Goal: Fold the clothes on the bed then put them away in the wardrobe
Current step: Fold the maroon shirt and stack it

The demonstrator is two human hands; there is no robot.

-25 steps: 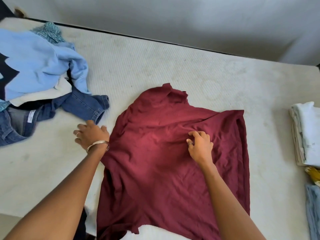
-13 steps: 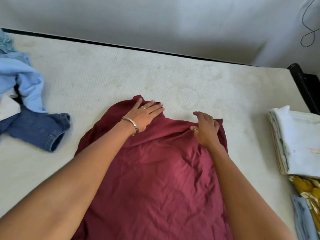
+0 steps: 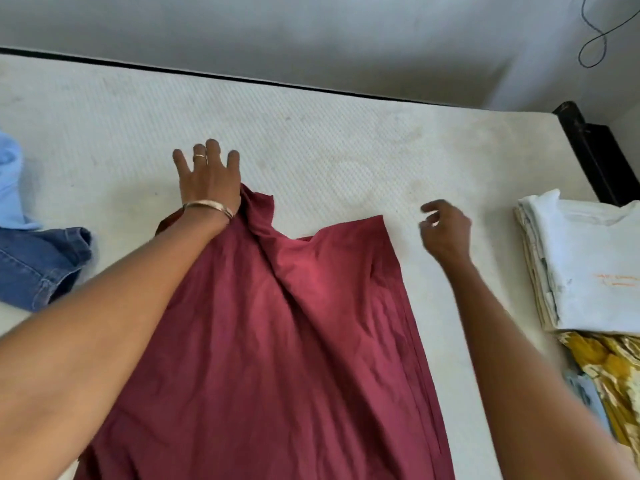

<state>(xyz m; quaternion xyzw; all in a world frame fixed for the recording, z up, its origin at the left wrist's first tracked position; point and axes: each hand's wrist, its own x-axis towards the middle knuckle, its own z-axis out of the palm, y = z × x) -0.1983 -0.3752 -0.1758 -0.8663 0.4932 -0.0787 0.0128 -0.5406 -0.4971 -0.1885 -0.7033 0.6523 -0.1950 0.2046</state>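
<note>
The bed (image 3: 311, 133) is a bare, off-white quilted mattress – a maroon garment (image 3: 284, 358) spreads from its near edge to the middle, denim jeans (image 3: 38, 265) and pale blue cloth (image 3: 8, 181) at the left edge, a folded white stack (image 3: 588, 265) over yellow fabric (image 3: 609, 368) at the right edge

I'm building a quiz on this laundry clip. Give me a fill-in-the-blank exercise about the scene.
1. The garment spread on the mattress is ____ in colour.
2. The bangle is on the ____ wrist.
3. The right hand hovers beside the garment, holding ____.
4. The folded white shirt lies on the person's ____ side.

Missing words: maroon; left; nothing; right
</note>
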